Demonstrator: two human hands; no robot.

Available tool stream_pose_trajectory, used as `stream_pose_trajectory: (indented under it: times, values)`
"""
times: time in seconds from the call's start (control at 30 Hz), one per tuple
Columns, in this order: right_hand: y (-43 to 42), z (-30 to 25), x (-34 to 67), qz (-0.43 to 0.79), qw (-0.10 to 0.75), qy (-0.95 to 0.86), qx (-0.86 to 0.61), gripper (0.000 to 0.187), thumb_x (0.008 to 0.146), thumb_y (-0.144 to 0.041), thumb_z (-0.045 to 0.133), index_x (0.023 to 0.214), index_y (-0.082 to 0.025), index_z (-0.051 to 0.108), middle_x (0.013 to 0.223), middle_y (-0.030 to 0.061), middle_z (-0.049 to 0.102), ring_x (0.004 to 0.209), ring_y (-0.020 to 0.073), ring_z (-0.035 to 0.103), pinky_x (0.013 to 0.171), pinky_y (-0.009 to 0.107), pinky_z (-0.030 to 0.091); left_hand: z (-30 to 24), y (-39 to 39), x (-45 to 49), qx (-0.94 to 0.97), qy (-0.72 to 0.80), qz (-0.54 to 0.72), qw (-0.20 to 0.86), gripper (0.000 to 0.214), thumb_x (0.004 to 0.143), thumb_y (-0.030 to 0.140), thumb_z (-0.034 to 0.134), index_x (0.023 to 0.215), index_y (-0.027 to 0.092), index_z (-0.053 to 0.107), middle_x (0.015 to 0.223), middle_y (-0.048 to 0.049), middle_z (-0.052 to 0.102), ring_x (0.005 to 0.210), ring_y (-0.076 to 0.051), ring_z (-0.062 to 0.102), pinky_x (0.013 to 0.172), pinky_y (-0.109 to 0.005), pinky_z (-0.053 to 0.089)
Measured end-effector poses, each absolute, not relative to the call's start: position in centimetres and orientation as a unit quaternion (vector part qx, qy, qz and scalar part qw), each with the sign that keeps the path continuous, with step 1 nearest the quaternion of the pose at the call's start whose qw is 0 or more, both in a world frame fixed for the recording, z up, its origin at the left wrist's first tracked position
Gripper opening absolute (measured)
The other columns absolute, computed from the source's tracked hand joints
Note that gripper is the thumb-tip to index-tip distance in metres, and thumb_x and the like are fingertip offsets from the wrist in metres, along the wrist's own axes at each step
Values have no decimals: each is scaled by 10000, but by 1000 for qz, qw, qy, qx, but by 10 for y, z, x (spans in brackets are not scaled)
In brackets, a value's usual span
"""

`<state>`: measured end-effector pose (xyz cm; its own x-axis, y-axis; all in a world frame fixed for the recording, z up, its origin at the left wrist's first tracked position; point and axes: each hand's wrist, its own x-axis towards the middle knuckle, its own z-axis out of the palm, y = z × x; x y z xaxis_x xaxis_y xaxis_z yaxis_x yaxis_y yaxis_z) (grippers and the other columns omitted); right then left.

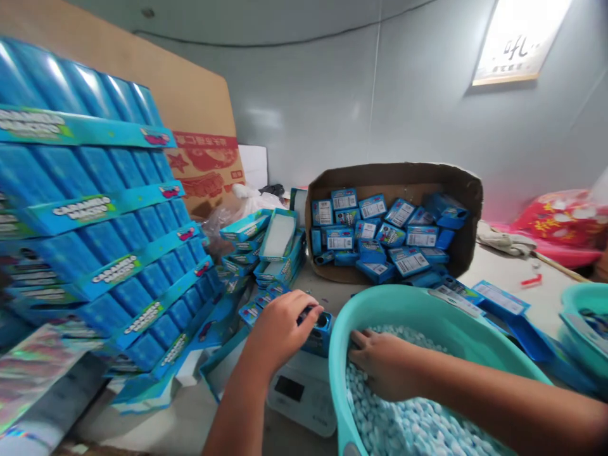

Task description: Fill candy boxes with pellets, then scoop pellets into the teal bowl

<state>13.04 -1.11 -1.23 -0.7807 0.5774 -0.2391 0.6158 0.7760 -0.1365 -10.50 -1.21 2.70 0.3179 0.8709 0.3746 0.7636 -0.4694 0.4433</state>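
Note:
My left hand (285, 320) is closed, its fingers curled over a small dark thing that I cannot make out. Right beside these fingers is a small open-topped blue box (323, 329) above a white scale (304, 392), whose dark display faces me. My right hand (382, 361) reaches into a turquoise basin (408, 301). Its fingers are a little apart against small pale-blue and white candies (408, 424), near the basin's left wall; the candies hide part of the hand.
Stacked display trays (118, 266) of blue packs rise at the left. Behind the basin, a cardboard carton (394, 174) lies on its side, filled with small blue boxes. Turquoise trays (278, 234) are piled left of it. Another turquoise basin (582, 297) stands at the right edge.

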Motion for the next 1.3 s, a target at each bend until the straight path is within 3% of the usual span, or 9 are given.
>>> stream_pose_trajectory:
  times: [0.17, 0.5, 0.9, 1.3]
  values:
    - [-13, -8, 130, -74, 97, 937, 326, 312, 756, -227, 585, 1046, -138, 658, 1124, 186, 611, 972, 340, 655, 805, 449, 567, 26, -8, -109, 792, 501, 327, 120, 230, 977, 302, 463, 991, 226, 679, 1039, -29, 704, 1008, -188, 636, 917, -327, 474]
    - [-15, -5, 133, -80, 87, 936, 330, 304, 740, -224, 577, 1023, -151, 661, 1120, 179, 610, 938, 330, 652, 768, 443, 559, 25, -7, -119, 762, 536, 329, 153, 288, 853, 146, 466, 974, 246, 708, 1055, -6, 723, 1034, -200, 651, 959, -346, 500]
    - [-14, -7, 134, -77, 90, 939, 324, 295, 771, -241, 562, 1035, -143, 653, 1120, 191, 599, 964, 344, 643, 777, 453, 556, 21, -5, -113, 774, 517, 330, 161, 154, 892, 258, 558, 967, 250, 693, 1028, -4, 708, 1003, -188, 638, 915, -326, 490]
    - [-15, -4, 137, -78, 85, 941, 320, 281, 771, -213, 582, 1032, -148, 662, 1111, 169, 606, 936, 301, 651, 788, 416, 547, 23, -4, -112, 751, 516, 400, 96, 220, 963, 381, 526, 963, 228, 683, 1012, -25, 720, 994, -190, 651, 909, -307, 489]
